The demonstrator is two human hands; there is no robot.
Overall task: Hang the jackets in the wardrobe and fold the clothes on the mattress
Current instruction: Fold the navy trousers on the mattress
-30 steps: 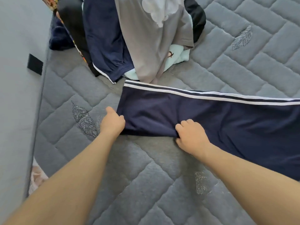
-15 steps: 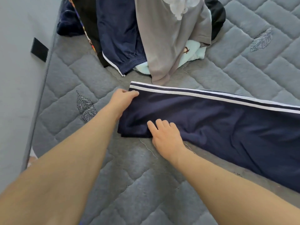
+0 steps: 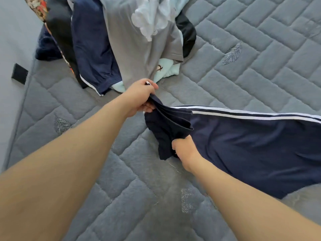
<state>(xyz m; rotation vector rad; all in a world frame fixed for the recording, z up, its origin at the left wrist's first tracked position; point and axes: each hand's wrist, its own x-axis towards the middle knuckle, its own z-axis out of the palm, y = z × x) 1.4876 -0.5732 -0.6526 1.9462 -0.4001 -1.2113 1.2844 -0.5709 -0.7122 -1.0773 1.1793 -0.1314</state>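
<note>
Two bare forearms reach out over the grey quilted mattress (image 3: 132, 180), whose nearest part lies bare below and between them. The right hand (image 3: 186, 151) is curled round the near corner of the navy trousers (image 3: 251, 150), bunching the cloth at their left end. A little farther out, the left hand (image 3: 141, 99) pinches the far corner of that same end, fingers and thumb closed on the fabric, so the end is gathered into folds and lifted off the mattress between the two hands. From there the trousers run flat to the right and out of the frame, their far edge marked by a white stripe (image 3: 251, 114). Beyond that stripe a wide stretch of quilting on the right lies bare up to the top of the view. Just beyond the left hand sits the pile of clothes (image 3: 135, 46): a grey shirt in front, navy, black, pale blue and patterned pieces around it. On the left the mattress edge meets a pale wall (image 3: 12, 40), where a small black patch (image 3: 19, 73) shows.
</note>
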